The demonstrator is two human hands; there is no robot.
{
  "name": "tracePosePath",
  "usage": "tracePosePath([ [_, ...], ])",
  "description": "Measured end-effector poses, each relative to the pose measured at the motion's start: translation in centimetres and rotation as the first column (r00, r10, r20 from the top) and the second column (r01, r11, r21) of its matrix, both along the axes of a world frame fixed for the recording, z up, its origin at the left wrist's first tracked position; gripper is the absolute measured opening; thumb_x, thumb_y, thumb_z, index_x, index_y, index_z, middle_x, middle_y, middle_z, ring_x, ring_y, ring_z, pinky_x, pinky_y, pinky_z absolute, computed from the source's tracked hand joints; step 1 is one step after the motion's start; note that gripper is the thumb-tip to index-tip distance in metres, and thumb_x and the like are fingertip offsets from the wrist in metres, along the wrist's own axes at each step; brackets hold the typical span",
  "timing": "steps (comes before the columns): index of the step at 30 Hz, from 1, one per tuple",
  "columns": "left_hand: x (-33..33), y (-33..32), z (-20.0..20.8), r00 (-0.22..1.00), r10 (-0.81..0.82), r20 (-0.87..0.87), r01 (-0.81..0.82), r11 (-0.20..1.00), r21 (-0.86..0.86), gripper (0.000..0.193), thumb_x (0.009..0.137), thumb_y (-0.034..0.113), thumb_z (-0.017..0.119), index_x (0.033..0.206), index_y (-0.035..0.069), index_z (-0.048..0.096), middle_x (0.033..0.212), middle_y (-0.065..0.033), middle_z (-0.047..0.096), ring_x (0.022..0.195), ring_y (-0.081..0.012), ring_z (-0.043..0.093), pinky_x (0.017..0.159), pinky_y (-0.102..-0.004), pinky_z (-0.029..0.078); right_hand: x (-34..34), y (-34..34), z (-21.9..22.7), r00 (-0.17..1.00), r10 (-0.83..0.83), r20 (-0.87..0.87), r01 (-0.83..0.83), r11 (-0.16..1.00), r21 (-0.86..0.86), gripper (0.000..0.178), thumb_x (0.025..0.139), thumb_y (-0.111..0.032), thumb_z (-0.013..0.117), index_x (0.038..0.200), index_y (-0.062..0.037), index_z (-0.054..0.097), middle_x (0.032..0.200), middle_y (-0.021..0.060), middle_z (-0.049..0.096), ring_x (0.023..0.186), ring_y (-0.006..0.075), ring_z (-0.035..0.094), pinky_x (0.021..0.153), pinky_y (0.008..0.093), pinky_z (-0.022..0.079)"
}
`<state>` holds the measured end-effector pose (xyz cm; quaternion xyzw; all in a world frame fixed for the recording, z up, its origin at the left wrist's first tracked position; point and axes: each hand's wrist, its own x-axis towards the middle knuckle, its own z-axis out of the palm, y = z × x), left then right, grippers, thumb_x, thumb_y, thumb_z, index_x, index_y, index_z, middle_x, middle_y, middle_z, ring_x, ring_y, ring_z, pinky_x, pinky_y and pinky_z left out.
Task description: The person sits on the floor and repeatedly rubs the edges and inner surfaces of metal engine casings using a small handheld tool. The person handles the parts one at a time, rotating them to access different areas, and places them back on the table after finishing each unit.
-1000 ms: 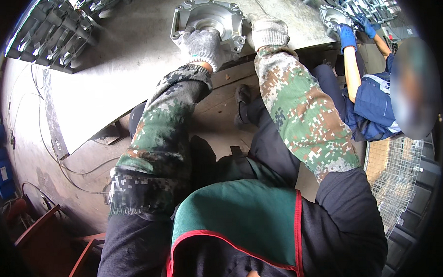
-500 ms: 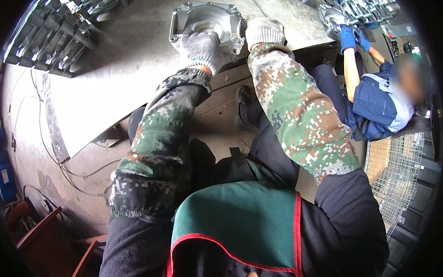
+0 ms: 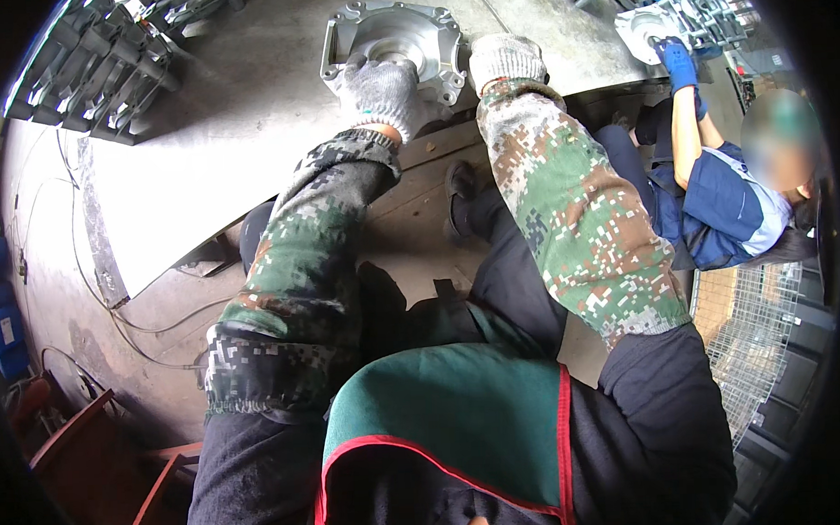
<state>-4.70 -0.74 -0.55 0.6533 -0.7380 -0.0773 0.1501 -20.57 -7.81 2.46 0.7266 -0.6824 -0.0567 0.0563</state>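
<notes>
A silver-grey cast metal housing [image 3: 403, 27], with a round recess and bolt lugs around its rim, lies on the table at the top centre. My left hand [image 3: 377, 93], in a grey-white knit glove, grips the near left part of the housing, fingers over its edge toward the recess. Just right of the housing is my right hand [image 3: 507, 60], gloved in white knit and curled. Its fingertips are out of sight on the far side, and anything within them is hidden. Camouflage sleeves cover both forearms.
Stacked metal castings [image 3: 99, 65] stand at the table's [image 3: 220, 112] left. At right a co-worker in blue gloves [image 3: 677, 64] handles a round casting [image 3: 648, 30] beside more stacked parts. A wire mesh basket [image 3: 751, 343] and a red-brown metal frame [image 3: 85, 469] stand lower down; cables run along the floor.
My right hand has shifted slightly to the right; my left hand and the housing stay in place. The co-worker's hands and casting have moved, with the casting's round face now turned into view.
</notes>
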Motion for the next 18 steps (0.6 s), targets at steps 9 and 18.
tracePosePath([
  [9,-1.5,-0.5,0.1,0.998,-0.03,-0.05,0.028,0.999,-0.034,0.064,0.062,0.054,0.083,0.108,0.012,0.069,0.101,-0.0113,0.072,0.105,-0.029,0.065,0.102,-0.0447,0.038,-3.8,0.1,4.5,0.987,0.135,-0.088,-0.148,0.975,-0.163,0.027,0.09,-0.029,0.056,0.101,-0.0088,0.071,0.094,0.0187,0.069,0.085,0.0297,0.069,0.072,0.0438,0.056],
  [18,-2.1,-0.6,0.0,0.998,-0.033,-0.044,0.031,0.997,-0.066,0.063,0.058,0.055,0.084,0.101,0.011,0.072,0.094,-0.0113,0.073,0.098,-0.0309,0.067,0.101,-0.0467,0.037,-3.8,0.2,-0.7,1.0,-0.002,0.005,0.002,1.0,0.015,0.033,0.091,-0.032,0.054,0.12,-0.0157,0.062,0.105,0.0135,0.069,0.1,0.0355,0.066,0.085,0.0472,0.053],
])
